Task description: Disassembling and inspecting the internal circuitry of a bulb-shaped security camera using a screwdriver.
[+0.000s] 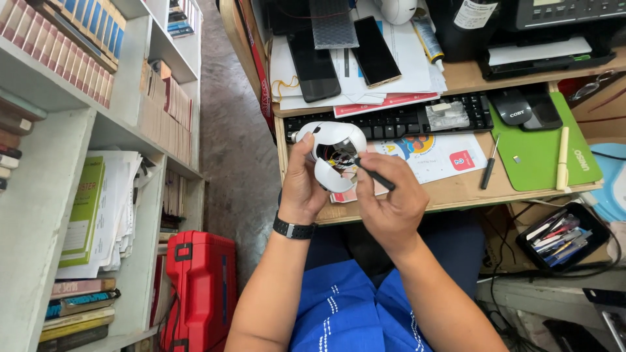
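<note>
While the bookshelves (pixel 78 130) and the red tool case (pixel 199 287) at the far left lie apart from the work, the left hand (pixel 301 186) holds a white, rounded device (pixel 332 153) up in front of the worktop (pixel 450 192), its fingers wrapped around the shell from the left side. That shell already stands open: a loose white cover piece (pixel 334 177) hangs at its lower edge, and wires and small parts show inside. The right hand (pixel 391 202) pinches a thin black tool (pixel 373 173) between thumb and fingers, tip aimed into the opening. By my judgement the opening is done and the inside work is underway; closing up remains. Further right, 1 small screwdriver (pixel 488 166) lies unused beside the keyboard (pixel 391 120).
</note>
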